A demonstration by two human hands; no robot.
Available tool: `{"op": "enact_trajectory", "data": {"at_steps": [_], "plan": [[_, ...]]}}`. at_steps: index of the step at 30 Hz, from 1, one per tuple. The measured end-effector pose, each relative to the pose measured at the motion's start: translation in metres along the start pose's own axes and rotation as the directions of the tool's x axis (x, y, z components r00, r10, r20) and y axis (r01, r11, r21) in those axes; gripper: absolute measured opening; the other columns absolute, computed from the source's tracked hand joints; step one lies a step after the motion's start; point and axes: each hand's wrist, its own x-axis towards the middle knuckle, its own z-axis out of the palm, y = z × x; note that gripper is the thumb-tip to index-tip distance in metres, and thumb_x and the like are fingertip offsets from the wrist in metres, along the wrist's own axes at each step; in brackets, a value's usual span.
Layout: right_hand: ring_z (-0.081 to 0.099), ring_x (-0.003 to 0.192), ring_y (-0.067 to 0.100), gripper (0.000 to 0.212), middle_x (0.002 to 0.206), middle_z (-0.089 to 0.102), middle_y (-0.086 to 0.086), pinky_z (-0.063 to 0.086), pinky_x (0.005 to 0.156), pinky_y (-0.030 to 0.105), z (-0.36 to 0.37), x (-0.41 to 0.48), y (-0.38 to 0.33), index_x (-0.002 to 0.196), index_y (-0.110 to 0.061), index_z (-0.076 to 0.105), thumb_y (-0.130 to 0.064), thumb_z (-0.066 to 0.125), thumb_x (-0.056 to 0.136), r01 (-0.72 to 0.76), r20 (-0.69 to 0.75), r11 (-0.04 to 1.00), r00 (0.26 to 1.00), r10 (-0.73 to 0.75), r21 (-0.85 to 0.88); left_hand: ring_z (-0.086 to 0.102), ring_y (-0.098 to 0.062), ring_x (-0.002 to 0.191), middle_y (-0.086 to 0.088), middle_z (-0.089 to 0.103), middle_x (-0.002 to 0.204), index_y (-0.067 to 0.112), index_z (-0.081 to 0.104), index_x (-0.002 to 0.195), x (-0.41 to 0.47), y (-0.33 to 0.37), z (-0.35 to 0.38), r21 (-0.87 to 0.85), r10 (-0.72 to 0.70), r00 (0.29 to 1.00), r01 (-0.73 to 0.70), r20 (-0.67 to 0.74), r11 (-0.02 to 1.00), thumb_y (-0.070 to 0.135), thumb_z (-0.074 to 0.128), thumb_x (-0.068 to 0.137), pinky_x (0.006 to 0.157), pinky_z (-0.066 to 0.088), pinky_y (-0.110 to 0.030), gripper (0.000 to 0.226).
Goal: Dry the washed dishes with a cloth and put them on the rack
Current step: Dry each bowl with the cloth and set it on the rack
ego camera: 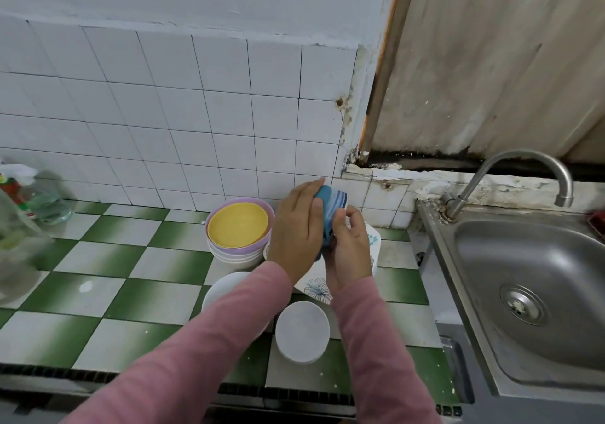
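My left hand (296, 227) wraps the blue striped cup (334, 202) from above; my right hand (347, 250) grips it below, steadying it for wiping. It hangs above the table (163, 261), beside the stacked bowls (240, 238); no rack shows.

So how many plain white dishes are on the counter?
2. One white dish lies nearest the camera, right of the left sleeve; a second white dish lies partly under that sleeve. Others may be hidden beneath the arms.

Two hands (296, 230), one cloth (331, 201), one sink (484, 253)
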Motion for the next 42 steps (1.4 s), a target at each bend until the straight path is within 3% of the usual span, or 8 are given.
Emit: {"op": "enact_trajectory", "data": {"at_steps": [5,10,16,18,22,26,33,42], "plan": [[0.055,0.073,0.016,0.023,0.076,0.062,0.002,0.046,0.066,0.029,-0.013,0.012,-0.008,0.089,-0.009,0.062,-0.015,0.047,0.104,0.084,0.089,0.936,0.994,-0.057,-0.343,0.050,-0.008,0.122,0.002,0.056,0.133,0.018,0.054,0.136,0.007,-0.012,-0.004,0.030,0.121,0.982,-0.126,0.143,0.992,0.029,0.032,0.102,0.105,0.039,-0.023,0.042],[0.054,0.082,0.023,0.023,0.083,0.062,0.011,0.042,0.078,0.035,-0.028,0.017,-0.017,0.082,-0.008,0.066,-0.008,0.052,0.100,0.092,0.239,0.868,0.970,0.032,-0.489,0.062,-0.016,0.105,0.006,0.069,0.111,0.036,0.069,0.106,0.025,-0.011,-0.009,-0.237,-0.305,0.889,0.395,0.341,0.888,0.040,0.041,0.094,0.092,0.050,-0.034,0.031],[0.060,0.093,0.020,0.022,0.096,0.067,0.005,0.051,0.089,0.039,-0.030,0.020,-0.030,0.104,-0.005,0.062,-0.014,0.042,0.104,-0.143,0.070,0.985,0.988,0.137,0.095,0.048,-0.015,0.054,0.001,0.062,0.073,0.028,0.068,0.106,0.020,-0.012,-0.006,-0.608,-0.588,0.692,0.694,0.417,0.386,0.045,0.044,0.097,0.044,0.041,-0.017,0.032],[0.060,0.108,0.027,0.031,0.115,0.064,0.013,0.050,0.096,0.048,-0.024,0.021,-0.024,0.125,-0.002,0.055,-0.018,0.047,0.100,-0.181,0.024,0.942,0.983,0.182,0.284,0.046,-0.012,0.044,0.006,0.055,0.061,0.033,0.062,0.111,0.012,-0.004,0.004,-0.581,-0.666,0.667,0.702,0.333,0.412,0.049,0.035,0.100,0.035,0.032,-0.014,0.033],[0.063,0.112,0.032,0.062,0.129,0.061,0.021,0.059,0.084,0.044,-0.012,0.019,-0.015,0.140,-0.002,0.047,-0.025,0.057,0.084,-0.193,0.012,0.848,0.976,0.215,0.493,0.050,-0.015,0.126,0.001,0.050,0.139,0.033,0.041,0.141,-0.013,-0.008,0.017,-0.299,-0.140,0.989,0.120,-0.047,0.947,0.036,0.030,0.103,0.101,0.046,-0.038,0.040],[0.073,0.084,0.022,0.036,0.106,0.070,0.016,0.062,0.073,0.035,-0.016,0.020,-0.014,0.129,0.001,0.055,-0.021,0.048,0.100,-0.258,0.063,0.815,0.962,0.265,0.519,0.037,-0.020,0.139,-0.005,0.039,0.151,0.012,0.038,0.147,-0.009,-0.028,0.005,0.082,0.372,0.923,-0.380,0.097,0.921,0.027,0.037,0.101,0.115,0.030,-0.039,0.048],[0.074,0.075,0.026,0.017,0.085,0.074,0.019,0.062,0.065,0.040,-0.020,0.018,-0.026,0.104,0.002,0.061,-0.012,0.053,0.099,-0.343,0.080,0.768,0.930,0.359,0.542,0.039,-0.022,0.138,-0.004,0.035,0.154,0.013,0.031,0.150,0.004,-0.041,-0.019,0.157,0.468,0.812,-0.543,0.348,0.825,0.053,0.057,0.089,0.109,0.036,-0.043,0.078],[0.064,0.087,0.022,0.025,0.090,0.064,0.015,0.061,0.059,0.029,-0.029,0.025,-0.020,0.103,0.002,0.059,-0.016,0.067,0.089,-0.500,0.122,0.717,0.851,0.511,0.486,0.053,-0.022,0.120,-0.009,0.053,0.135,0.006,0.051,0.139,0.004,-0.031,-0.021,0.097,0.467,0.854,-0.497,0.230,0.862,0.027,0.067,0.084,0.100,0.046,-0.034,0.061]]}}
